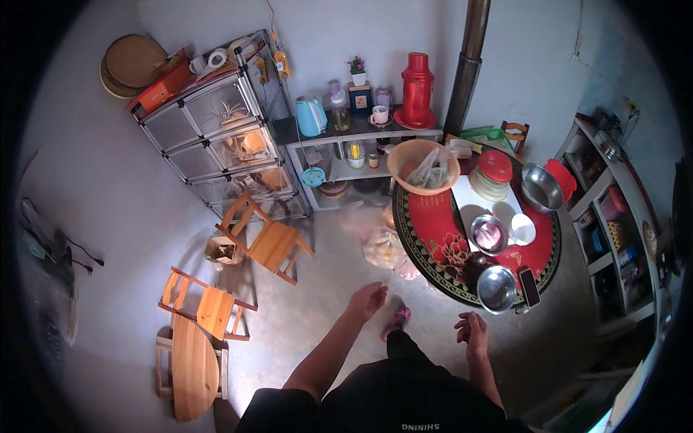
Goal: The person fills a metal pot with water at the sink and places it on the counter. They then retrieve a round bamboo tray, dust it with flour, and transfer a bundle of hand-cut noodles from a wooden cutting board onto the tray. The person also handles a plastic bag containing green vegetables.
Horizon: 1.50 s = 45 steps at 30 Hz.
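Observation:
Both arms reach forward over the concrete floor. My left hand [368, 301] hangs in the air with fingers loosely curled and nothing in it. My right hand [472, 333] is likewise unfilled, just short of the round table [438, 281] with its red and black patterned cover. Nearest to it on the table edge are a steel bowl [497, 289] and a smartphone [529, 287]. Behind them, a smaller steel bowl [478, 244] holds pinkish pieces, probably raw meat, beside a white mug [522, 229]. An orange plastic basket [398, 168] contains a clear plastic bag of greens.
Wooden chairs [274, 243] and a folded wooden table [194, 371] stand at left. Plastic bags [383, 248] lie on the floor by the round table. A low shelf unit [368, 172] with a blue kettle [311, 116] and red thermos [417, 94] lines the wall; another shelf [601, 261] stands at right.

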Each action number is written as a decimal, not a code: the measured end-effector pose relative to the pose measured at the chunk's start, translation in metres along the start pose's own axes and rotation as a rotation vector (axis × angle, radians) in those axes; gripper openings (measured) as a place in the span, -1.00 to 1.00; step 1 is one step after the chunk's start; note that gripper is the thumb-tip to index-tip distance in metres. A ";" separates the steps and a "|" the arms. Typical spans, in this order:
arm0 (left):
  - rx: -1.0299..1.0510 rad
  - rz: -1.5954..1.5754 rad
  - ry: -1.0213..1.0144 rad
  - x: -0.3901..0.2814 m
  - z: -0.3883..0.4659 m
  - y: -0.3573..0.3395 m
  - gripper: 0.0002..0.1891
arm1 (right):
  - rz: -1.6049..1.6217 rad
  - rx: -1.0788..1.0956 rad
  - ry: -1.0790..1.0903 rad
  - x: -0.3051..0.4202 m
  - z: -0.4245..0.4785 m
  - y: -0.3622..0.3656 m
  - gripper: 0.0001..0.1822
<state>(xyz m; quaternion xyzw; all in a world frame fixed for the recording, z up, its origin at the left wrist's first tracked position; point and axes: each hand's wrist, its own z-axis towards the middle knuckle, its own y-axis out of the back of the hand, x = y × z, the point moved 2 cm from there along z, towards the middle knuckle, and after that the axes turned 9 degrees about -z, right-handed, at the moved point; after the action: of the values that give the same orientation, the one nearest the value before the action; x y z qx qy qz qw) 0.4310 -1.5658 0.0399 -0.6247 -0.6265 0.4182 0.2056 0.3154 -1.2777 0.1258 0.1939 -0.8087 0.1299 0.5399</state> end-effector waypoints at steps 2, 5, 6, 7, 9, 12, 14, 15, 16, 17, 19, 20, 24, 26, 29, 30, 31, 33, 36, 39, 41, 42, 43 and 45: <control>0.032 -0.039 -0.016 -0.032 0.029 -0.002 -0.83 | 0.000 0.016 -0.010 0.007 0.044 -0.022 -0.57; -0.010 0.015 -0.077 -0.089 0.059 -0.027 -0.81 | 0.046 0.017 -0.032 0.026 0.111 -0.059 -0.60; -0.019 0.027 -0.102 -0.113 0.067 -0.032 -0.80 | 0.072 0.047 -0.013 0.034 0.134 -0.078 -0.61; -0.027 0.039 -0.126 -0.139 0.077 -0.036 -0.78 | 0.066 0.053 -0.044 0.046 0.159 -0.094 -0.62; -0.046 0.102 -0.227 -0.189 0.091 -0.054 -0.75 | 0.077 0.117 -0.049 0.078 0.205 -0.130 -0.64; -0.058 0.190 -0.391 -0.249 0.119 -0.090 -0.67 | 0.049 0.260 0.022 0.115 0.265 -0.178 -0.68; -0.107 0.285 -0.410 -0.279 0.143 -0.106 -0.54 | 0.077 0.318 -0.004 0.146 0.291 -0.211 -0.66; -0.128 0.333 -0.424 -0.294 0.155 -0.113 -0.48 | 0.092 0.350 -0.012 0.163 0.302 -0.228 -0.65; -0.111 0.384 -0.443 -0.315 0.176 -0.111 -0.46 | 0.061 0.353 0.022 0.177 0.310 -0.242 -0.66; -0.120 0.418 -0.487 -0.335 0.197 -0.110 -0.46 | 0.061 0.361 0.028 0.183 0.321 -0.251 -0.67; -0.123 0.498 -0.568 -0.383 0.240 -0.140 -0.47 | 0.072 0.359 0.049 0.187 0.346 -0.265 -0.67; -0.034 0.690 -0.507 -0.413 0.267 -0.151 -0.47 | 0.038 0.313 0.012 0.181 0.361 -0.265 -0.66; -0.091 0.977 -0.721 -0.511 0.398 -0.176 -0.42 | 0.050 0.033 -0.065 0.154 0.393 -0.256 -0.66; -0.151 0.991 -0.772 -0.542 0.429 -0.228 -0.39 | 0.041 -0.152 -0.131 0.144 0.395 -0.247 -0.67; -0.132 1.227 -1.066 -0.603 0.509 -0.236 -0.23 | 0.037 -0.395 -0.197 0.148 0.385 -0.257 -0.71; -0.124 1.380 -1.146 -0.614 0.519 -0.251 -0.13 | 0.067 -0.479 -0.215 0.149 0.384 -0.264 -0.72; -0.199 1.462 -1.220 -0.620 0.534 -0.255 -0.09 | 0.096 -0.508 -0.244 0.147 0.387 -0.274 -0.73; -0.362 1.624 -1.377 -0.629 0.558 -0.261 -0.02 | 0.156 -0.553 -0.301 0.141 0.399 -0.297 -0.74; -0.384 1.714 -1.282 -0.640 0.579 -0.257 0.05 | 0.161 -0.419 -0.301 0.155 0.428 -0.343 -0.69; -0.399 1.739 -1.226 -0.647 0.575 -0.261 0.03 | 0.056 -0.242 -0.245 0.183 0.458 -0.384 -0.68; -0.378 1.738 -1.277 -0.651 0.576 -0.263 0.00 | -0.019 -0.194 -0.237 0.187 0.477 -0.398 -0.68; -0.381 1.764 -1.279 -0.654 0.577 -0.267 -0.02 | -0.042 -0.178 -0.258 0.196 0.484 -0.405 -0.67; -0.385 1.790 -1.282 -0.656 0.577 -0.270 -0.04 | -0.065 -0.162 -0.280 0.204 0.489 -0.410 -0.66; -0.343 1.829 -1.288 -0.660 0.582 -0.273 -0.07 | -0.091 -0.189 -0.278 0.207 0.497 -0.415 -0.67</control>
<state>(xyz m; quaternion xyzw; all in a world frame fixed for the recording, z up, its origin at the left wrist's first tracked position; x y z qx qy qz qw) -0.1004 -2.3154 0.0987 -0.5367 0.0274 0.5641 -0.6269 0.0241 -1.8914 0.1271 0.1947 -0.8746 0.0004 0.4440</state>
